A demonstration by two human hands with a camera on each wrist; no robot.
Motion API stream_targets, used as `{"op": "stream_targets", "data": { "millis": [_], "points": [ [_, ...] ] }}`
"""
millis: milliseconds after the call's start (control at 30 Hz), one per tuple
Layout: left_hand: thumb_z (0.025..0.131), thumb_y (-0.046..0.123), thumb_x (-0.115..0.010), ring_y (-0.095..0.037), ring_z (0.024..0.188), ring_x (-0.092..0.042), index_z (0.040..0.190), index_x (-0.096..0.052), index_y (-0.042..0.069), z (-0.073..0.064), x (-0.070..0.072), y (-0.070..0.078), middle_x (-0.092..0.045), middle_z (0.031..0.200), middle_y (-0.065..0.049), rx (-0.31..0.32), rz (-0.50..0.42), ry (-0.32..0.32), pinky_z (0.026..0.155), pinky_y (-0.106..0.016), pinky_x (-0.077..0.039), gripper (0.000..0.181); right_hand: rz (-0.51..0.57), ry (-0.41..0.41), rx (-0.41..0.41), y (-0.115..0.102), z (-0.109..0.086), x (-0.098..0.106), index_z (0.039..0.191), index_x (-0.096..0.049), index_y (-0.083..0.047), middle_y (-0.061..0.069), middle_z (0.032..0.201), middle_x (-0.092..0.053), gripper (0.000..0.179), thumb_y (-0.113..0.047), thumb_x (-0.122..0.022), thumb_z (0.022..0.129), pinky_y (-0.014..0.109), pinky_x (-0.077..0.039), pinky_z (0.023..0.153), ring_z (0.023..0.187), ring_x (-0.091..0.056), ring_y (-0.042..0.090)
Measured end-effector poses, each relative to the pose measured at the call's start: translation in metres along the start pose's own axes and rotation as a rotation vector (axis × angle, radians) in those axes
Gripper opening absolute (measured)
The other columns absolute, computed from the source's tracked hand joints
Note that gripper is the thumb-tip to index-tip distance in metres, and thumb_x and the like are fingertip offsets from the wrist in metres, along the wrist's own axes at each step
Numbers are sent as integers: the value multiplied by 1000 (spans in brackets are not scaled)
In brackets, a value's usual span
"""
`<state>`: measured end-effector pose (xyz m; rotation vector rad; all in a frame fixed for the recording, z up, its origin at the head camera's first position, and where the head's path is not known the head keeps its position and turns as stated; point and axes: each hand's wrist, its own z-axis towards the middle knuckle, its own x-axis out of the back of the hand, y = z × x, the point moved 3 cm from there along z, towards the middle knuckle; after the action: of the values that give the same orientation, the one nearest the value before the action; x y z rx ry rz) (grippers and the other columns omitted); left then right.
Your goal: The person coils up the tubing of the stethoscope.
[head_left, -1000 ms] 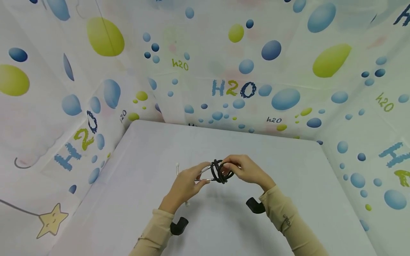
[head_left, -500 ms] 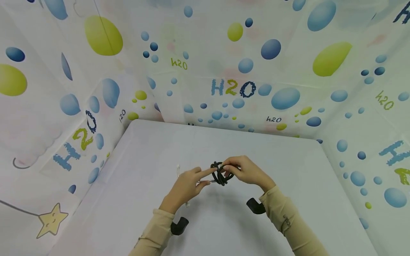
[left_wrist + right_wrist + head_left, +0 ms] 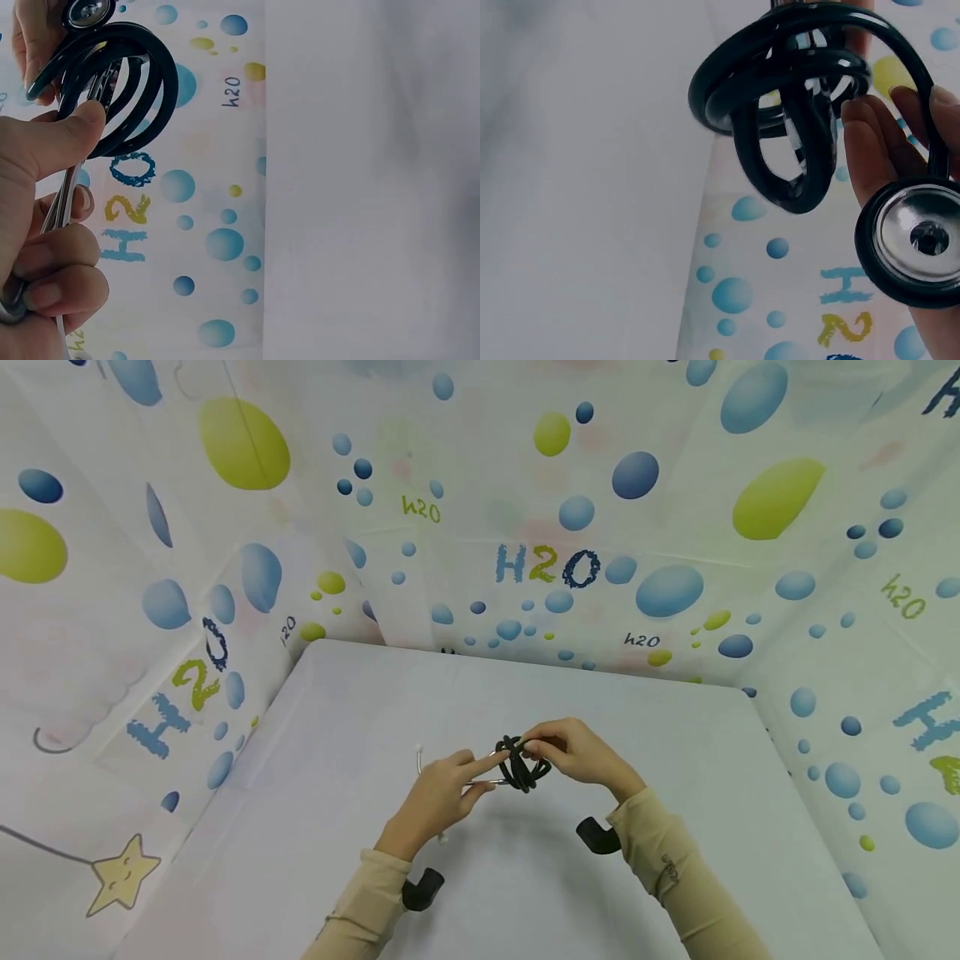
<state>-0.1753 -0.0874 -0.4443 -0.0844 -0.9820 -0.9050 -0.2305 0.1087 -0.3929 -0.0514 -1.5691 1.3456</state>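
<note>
A stethoscope is held up above the white table, its black tubing coiled in several loops around its metal ear tubes. My left hand grips the ear tubes, with the index finger reaching to the loops. In the left wrist view the thumb presses close to the coil. One pale ear tip shows beyond the left hand. My right hand pinches the tubing just above the round metal chest piece, which hangs in front of the palm in the right wrist view.
The white table spreads beneath both hands. White curtains printed with blue and green drops stand behind it and along both sides. A black curved piece sits at the left wrist, and a similar black piece at the right.
My left index finger has stretched out from the ear tubes onto the coil. The loops have shifted a little, while the right hand stays near the same spot, pinching the tubing.
</note>
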Motion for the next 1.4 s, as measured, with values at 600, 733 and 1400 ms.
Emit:
{"op": "stream_targets", "data": {
  "millis": [600,733,1400],
  "points": [
    [81,15,-74,-3,49,-31,124,-64,18,-2,1,3,-46,67,0,4,11,4,47,-14,-32,44,-74,-32,69,-9,0,-11,103,-69,1,11,88,-69,17,-5,-58,93,24,-47,60,64,-52,7],
    [80,15,-74,-4,50,-33,122,-65,17,-2,2,2,-46,66,0,11,8,3,48,-15,-34,43,-137,-19,95,-10,-1,-5,101,-69,1,9,89,-69,15,-5,-58,93,25,-49,64,69,-57,11],
    [80,16,-76,-3,56,-45,127,-61,11,-2,1,11,-54,68,0,-56,-158,-16,52,-13,-38,49,17,122,35,41,4,0,92,-72,-1,6,80,-67,9,-2,-63,88,26,-50,64,68,-58,11]
  ]
}}
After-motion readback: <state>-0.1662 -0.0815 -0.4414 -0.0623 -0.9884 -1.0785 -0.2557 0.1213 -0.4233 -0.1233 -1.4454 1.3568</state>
